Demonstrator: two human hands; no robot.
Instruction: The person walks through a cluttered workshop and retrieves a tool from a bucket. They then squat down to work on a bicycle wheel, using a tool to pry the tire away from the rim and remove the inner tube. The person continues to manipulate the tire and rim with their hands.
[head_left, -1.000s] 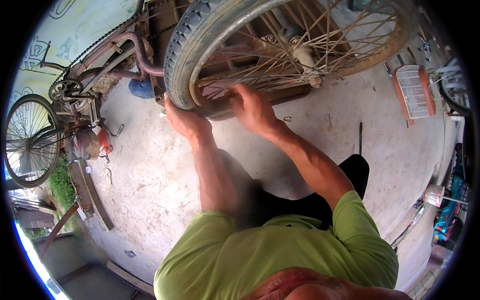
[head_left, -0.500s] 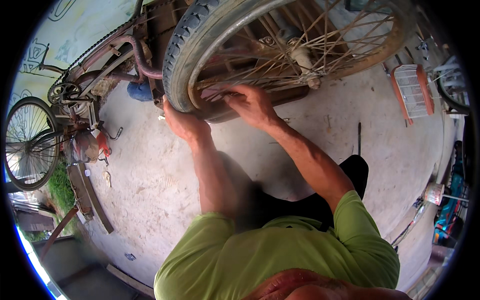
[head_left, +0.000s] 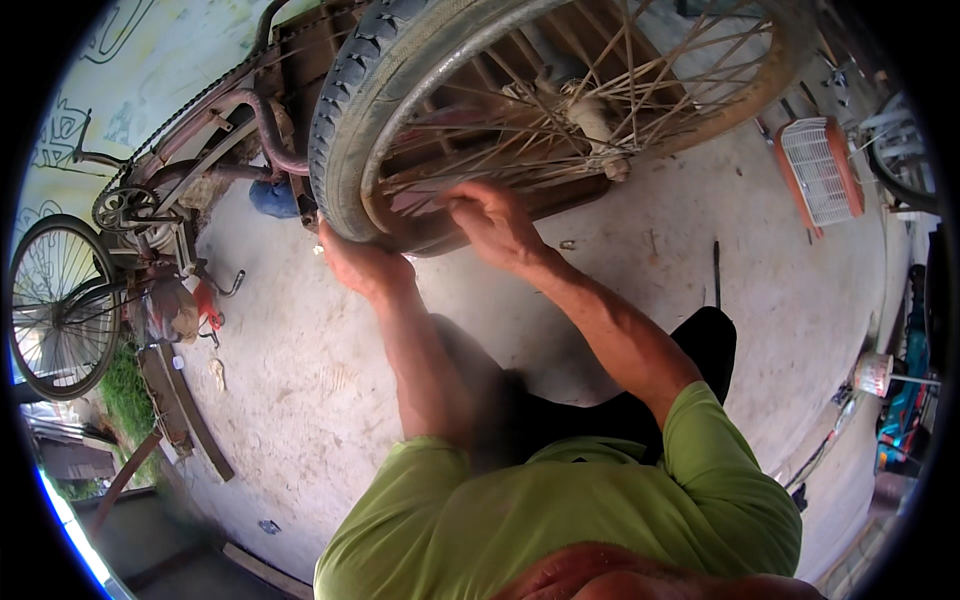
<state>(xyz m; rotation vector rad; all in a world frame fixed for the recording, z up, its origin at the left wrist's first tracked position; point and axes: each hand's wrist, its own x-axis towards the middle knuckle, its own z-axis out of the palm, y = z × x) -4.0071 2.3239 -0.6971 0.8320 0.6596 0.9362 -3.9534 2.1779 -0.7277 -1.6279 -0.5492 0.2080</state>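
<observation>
A spoked wheel with a worn black knobbly tyre (head_left: 345, 140) fills the top middle, its rusty rim and hub (head_left: 595, 125) tilted toward me. My left hand (head_left: 365, 265) grips the lower left edge of the tyre; its fingers are partly hidden behind the rubber. Close by on the right, my right hand (head_left: 495, 225) is at the inner side of the rim, thumb and fingers pinched together by the spokes (head_left: 450, 172). Whatever sits in that pinch is too small to make out. Behind the wheel shows a rusty brown slatted frame (head_left: 480, 80).
A tricycle-like frame with a chain and crank (head_left: 125, 208) and another wheel (head_left: 62, 308) stand at left. A blue object (head_left: 275, 199) lies beneath it. At right are an orange-and-white crate (head_left: 820, 170) and a paint-stained bucket (head_left: 873, 373). A thin dark rod (head_left: 717, 275) lies on the concrete floor (head_left: 300, 370).
The wheel and both hands appear slightly further left in the picture, and the background has shifted a little too. The left hand keeps its grip; the right stays pinched at the rim.
</observation>
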